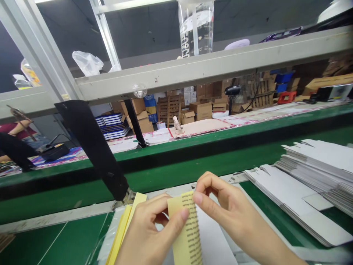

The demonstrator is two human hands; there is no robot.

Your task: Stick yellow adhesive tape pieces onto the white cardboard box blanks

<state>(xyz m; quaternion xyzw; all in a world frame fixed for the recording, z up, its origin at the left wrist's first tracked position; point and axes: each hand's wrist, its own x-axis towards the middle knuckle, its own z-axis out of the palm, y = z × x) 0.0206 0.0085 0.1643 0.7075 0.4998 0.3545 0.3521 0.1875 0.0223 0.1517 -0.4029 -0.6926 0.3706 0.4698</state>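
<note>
The left hand (150, 233) and the right hand (227, 208) are both shut tight on a yellow paper slip (185, 230) with lines of small print down one side. The left thumb presses on its front and the right fingers pinch its top, which seems to keep it flat and still. The slip is held up over a white sheet (213, 239) near the middle of the desk (52, 239). More yellow slips (121, 230) lie just by the left hand, where they are easy to reach. On the right side of the desk, stacks of white flat card (317, 165) sit in neat piles, away from the hands.
</note>
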